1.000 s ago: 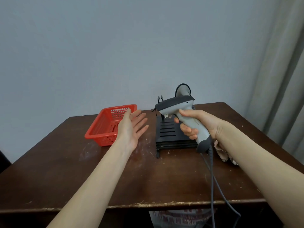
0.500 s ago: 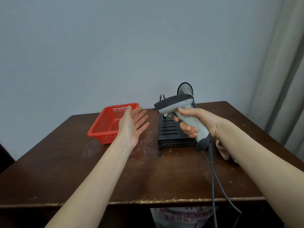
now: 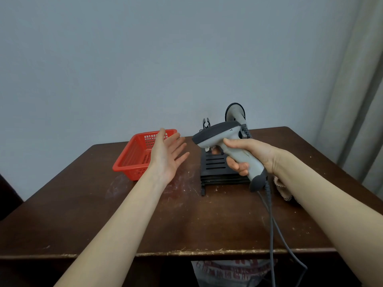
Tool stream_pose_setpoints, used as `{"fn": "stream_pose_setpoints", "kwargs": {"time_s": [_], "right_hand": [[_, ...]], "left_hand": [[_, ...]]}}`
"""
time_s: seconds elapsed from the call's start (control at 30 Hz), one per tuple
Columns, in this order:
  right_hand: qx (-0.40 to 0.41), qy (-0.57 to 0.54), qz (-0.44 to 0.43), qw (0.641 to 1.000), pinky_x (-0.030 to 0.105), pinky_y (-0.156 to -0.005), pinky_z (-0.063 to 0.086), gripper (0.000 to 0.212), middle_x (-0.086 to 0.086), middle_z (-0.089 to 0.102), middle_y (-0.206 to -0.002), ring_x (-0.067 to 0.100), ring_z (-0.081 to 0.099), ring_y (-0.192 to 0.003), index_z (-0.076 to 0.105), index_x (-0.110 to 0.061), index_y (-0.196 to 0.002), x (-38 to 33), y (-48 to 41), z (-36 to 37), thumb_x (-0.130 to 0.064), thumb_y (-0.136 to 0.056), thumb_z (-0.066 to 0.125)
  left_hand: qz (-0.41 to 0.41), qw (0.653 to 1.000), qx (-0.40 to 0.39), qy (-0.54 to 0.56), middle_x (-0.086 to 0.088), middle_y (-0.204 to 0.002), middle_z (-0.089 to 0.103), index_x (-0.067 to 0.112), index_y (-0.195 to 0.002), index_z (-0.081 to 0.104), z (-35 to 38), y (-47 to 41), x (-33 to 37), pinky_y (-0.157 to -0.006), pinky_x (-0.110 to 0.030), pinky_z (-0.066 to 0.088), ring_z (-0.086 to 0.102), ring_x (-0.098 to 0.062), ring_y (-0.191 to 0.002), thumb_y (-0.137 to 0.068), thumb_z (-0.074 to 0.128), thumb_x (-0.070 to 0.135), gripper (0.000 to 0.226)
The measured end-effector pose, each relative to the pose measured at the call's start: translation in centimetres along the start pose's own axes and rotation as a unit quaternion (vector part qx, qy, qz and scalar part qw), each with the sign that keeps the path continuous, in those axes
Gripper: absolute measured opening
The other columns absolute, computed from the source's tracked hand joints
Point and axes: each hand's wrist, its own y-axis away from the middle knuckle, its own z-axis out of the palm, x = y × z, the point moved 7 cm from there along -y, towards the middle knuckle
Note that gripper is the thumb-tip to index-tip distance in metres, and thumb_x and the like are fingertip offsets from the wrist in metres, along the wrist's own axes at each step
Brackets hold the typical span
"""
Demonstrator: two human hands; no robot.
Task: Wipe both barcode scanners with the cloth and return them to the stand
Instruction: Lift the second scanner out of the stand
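My right hand (image 3: 247, 155) grips the handle of a grey barcode scanner (image 3: 219, 133), held in the air above the black stand (image 3: 219, 168) with its dark head pointing left. Its grey cable (image 3: 271, 220) hangs down over the table's front edge. A second grey scanner (image 3: 235, 112) sits upright at the stand's back right. My left hand (image 3: 166, 154) hovers open, palm facing right, between the red basket and the held scanner, holding nothing. The beige cloth (image 3: 283, 189) lies on the table to the right, mostly hidden behind my right forearm.
A red plastic basket (image 3: 132, 160) stands at the back left of the dark wooden table (image 3: 83, 214). A grey wall rises behind and a curtain (image 3: 360, 100) hangs at the right. A printed bag (image 3: 232, 270) shows under the table's front edge.
Both hands and the held scanner stay almost where they were; the view has shifted slightly. Nothing was taken or released.
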Motion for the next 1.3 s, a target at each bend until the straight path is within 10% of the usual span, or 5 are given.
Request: {"fn": "stream_pose_setpoints", "kwargs": {"time_s": [0.6,1.1,1.3], "right_hand": [[-0.02,0.059,0.003,0.998,0.018,-0.036,0.037,0.029,0.007,0.048,-0.049,0.01,0.036,-0.033,0.052,-0.01,-0.085,-0.8,-0.4,1.4,-0.038,-0.081,0.058],[-0.006,0.065,-0.019,0.998,0.021,-0.037,0.039,0.05,0.008,0.049,-0.049,0.01,0.039,-0.034,0.059,-0.003,-0.114,-1.1,-0.4,1.7,-0.04,-0.08,0.059],[-0.009,0.069,-0.019,0.997,0.021,-0.036,0.038,0.031,0.007,0.049,-0.048,0.011,0.038,-0.033,0.055,-0.008,-0.087,-1.2,-0.3,1.8,-0.038,-0.08,0.06]], "left_hand": [[-0.028,0.997,-0.063,0.02,-0.014,-0.147,0.04,0.001,-0.143,0.034,0.3,-0.6,0.0,-0.116,-0.04,0.026,0.037,-0.025,-0.137,-0.088,0.027,0.071,0.089],[-0.074,0.972,-0.169,0.148,-0.021,-0.146,0.039,-0.004,-0.144,0.027,0.9,-1.7,0.3,-0.116,-0.042,0.025,0.039,-0.034,-0.135,-0.083,0.031,0.076,0.101],[-0.071,0.973,-0.168,0.14,-0.022,-0.146,0.039,-0.005,-0.144,0.026,1.4,-1.5,0.5,-0.115,-0.042,0.027,0.04,-0.033,-0.134,-0.085,0.029,0.075,0.099]]}}
